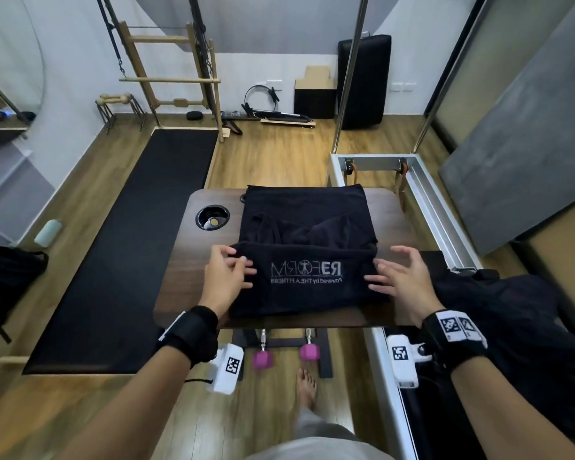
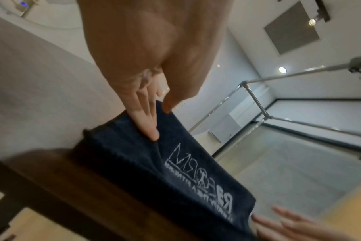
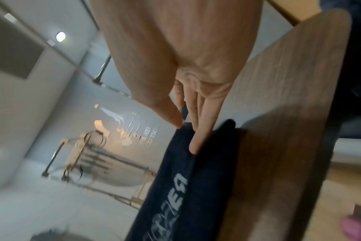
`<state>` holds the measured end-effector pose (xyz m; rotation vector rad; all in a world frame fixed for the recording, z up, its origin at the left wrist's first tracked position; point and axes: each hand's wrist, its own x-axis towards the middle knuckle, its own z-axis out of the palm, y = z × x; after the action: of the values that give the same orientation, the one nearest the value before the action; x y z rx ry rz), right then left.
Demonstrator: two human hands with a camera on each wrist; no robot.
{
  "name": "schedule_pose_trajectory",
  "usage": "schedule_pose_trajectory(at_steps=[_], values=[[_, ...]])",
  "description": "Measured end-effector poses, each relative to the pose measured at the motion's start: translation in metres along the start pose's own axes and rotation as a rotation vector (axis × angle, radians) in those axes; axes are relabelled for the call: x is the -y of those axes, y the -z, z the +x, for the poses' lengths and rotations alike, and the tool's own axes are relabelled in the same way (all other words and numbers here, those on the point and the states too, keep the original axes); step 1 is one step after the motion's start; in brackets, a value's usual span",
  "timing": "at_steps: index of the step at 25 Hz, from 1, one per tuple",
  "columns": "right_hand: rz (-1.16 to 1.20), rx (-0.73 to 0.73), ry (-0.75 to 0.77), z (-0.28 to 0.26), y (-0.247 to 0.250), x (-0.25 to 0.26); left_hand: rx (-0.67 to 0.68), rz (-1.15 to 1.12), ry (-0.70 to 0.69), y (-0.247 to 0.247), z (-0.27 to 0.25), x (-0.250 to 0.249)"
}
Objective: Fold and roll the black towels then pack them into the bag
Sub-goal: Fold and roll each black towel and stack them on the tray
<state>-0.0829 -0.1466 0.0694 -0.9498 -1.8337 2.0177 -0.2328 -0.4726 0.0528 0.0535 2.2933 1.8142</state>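
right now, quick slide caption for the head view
Both hands, left hand and right hand, flatten a folded black towel on the table.

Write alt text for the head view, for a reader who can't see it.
Two bare hands, left hand and right hand, rest with straight fingers on the ends of a folded black towel with grey printed lettering on a dark wooden table. More black fabric lies behind it; pink dumbbells sit on the floor below.
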Motion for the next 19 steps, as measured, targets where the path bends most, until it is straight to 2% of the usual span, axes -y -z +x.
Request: schedule_pose_trajectory(at_steps=[2,5,7,9,11,14,16,19], values=[[-0.273,0.027,0.161,-0.007,0.000,-0.011,0.101,0.142,-0.119,0.001,-0.007,0.007],[-0.744,0.134,0.395,-0.022,0.006,-0.036,0.286,0.564,-0.347,0.015,-0.028,0.024],[-0.871,0.194,0.444,-0.028,0.012,-0.048,0.420,0.714,-0.369,0.026,-0.041,0.034],[-0.909,0.236,0.426,-0.031,0.018,-0.054,0.525,0.817,-0.401,0.033,-0.049,0.043],[-0.937,0.295,0.407,-0.034,0.022,-0.054,0.544,0.886,-0.467,0.040,-0.052,0.049],[-1.006,0.365,0.421,-0.036,0.027,-0.053,0.520,0.771,-0.476,0.048,-0.052,0.054],[-1.020,0.355,0.457,-0.036,0.030,-0.054,0.513,0.700,-0.478,0.051,-0.050,0.054],[-1.033,0.344,0.511,-0.036,0.031,-0.058,0.414,0.609,-0.477,0.053,-0.044,0.048]])
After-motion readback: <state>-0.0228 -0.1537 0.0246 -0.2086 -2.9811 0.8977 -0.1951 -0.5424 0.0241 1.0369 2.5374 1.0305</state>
